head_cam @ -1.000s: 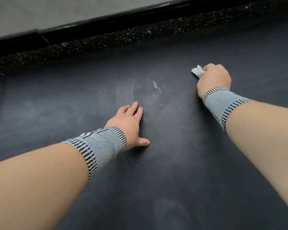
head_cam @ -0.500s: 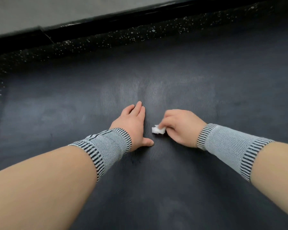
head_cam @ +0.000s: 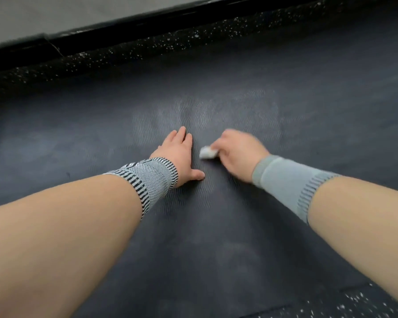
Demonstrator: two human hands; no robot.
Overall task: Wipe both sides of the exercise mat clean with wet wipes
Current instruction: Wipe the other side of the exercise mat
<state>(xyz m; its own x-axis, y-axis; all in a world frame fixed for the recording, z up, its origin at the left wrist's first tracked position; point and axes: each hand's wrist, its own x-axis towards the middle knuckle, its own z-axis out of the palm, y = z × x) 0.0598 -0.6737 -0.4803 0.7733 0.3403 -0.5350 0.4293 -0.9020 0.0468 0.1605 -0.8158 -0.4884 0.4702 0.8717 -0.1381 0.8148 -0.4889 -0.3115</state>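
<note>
A dark ribbed exercise mat (head_cam: 216, 226) lies flat and fills most of the view. My left hand (head_cam: 178, 154) rests flat on it near the middle, fingers straight and thumb spread. Just to its right, my right hand (head_cam: 238, 152) grips a small crumpled white wet wipe (head_cam: 207, 153) and presses it on the mat. The right hand is blurred by motion. Pale smeared patches mark the mat beyond both hands.
Black speckled rubber flooring (head_cam: 147, 47) borders the mat's far edge, and more of it shows at the near right corner (head_cam: 345, 304). Behind it runs a black baseboard (head_cam: 124, 21) under a grey wall. The mat stretches wide to both sides.
My right hand swept the wipe from the far right in toward my left hand, and has now shifted slightly away from me. The left hand stayed planted.
</note>
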